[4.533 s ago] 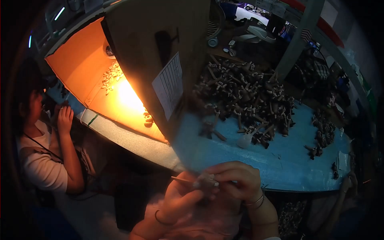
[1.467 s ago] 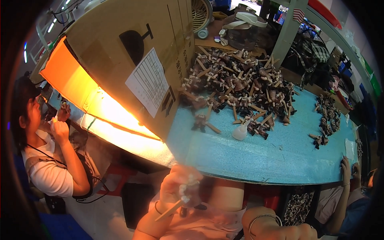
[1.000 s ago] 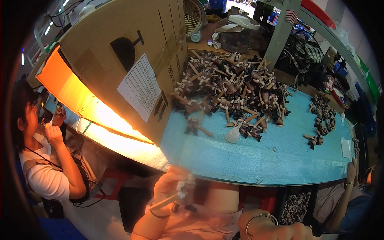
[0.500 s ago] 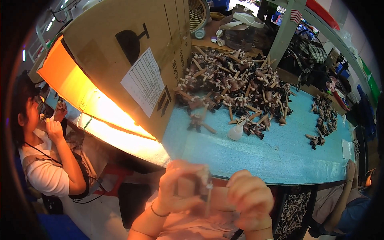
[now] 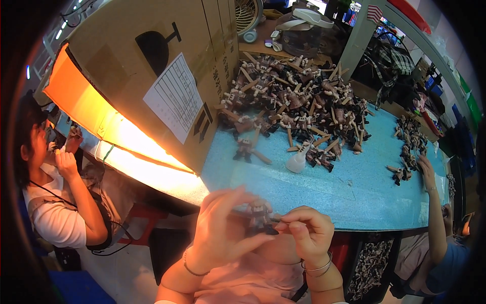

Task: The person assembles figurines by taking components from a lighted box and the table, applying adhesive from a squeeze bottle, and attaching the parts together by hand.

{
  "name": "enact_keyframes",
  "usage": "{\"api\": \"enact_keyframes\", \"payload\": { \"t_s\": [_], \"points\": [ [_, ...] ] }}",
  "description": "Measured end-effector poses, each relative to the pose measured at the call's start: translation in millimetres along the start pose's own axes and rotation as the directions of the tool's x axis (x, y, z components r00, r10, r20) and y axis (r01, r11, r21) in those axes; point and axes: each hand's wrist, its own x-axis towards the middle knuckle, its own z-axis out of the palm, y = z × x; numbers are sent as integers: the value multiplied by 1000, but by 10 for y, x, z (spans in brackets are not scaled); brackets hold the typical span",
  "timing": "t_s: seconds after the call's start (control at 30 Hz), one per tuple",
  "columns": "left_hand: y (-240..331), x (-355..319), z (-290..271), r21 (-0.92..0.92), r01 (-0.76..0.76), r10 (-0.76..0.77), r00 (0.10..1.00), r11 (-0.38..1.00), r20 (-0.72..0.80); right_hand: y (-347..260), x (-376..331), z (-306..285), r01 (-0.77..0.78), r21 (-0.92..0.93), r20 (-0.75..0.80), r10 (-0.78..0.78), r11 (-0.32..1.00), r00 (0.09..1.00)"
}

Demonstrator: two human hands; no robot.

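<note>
Left hand (image 5: 216, 230), fingers clamped on the figurine (image 5: 259, 214), likely steadies it; right hand (image 5: 310, 232), fingers pinched together, meets its right side.

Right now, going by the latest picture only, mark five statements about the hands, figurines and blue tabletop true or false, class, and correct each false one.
1. The person's left hand holds a small brown-and-cream figurine. True.
2. The person's right hand lies flat on the blue speckled tabletop. False: it is raised, fingers bent, close beside that figurine.
3. A white printed sheet is on the tall brown cardboard box. True.
4. The white plastic bottle with a thin spout is left of the box. False: it is on the tabletop, right of the box, by the large figurine heap.
5. At right, a co-worker's hand is beside the smaller figurine heap. True.
</note>
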Motion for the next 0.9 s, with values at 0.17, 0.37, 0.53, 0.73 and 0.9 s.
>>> {"api": "enact_keyframes", "payload": {
  "t_s": [0.17,0.37,0.53,0.73,0.9],
  "points": [
    [25,73,161,-102,180,-174,983,978,57,39,-9,-102,-25,48,-120,31,999,992],
    [-241,84,290,86,58,-74,979,995,190,209,-145,-1340,-308,-644,-486,-63,700,872],
    [-637,310,310,365,148,-135,989,919,-62,41,-257,-2034,-498,-866,-481,-334,40,810],
    [-686,585,322,506,159,-163,986,848,-37,-54,328,-808,-39,-829,-108,-93,558,990],
    [-655,470,178,477,109,-149,988,872,47,262,747,-466,69,-797,64,-30,600,997]
  ]
}}
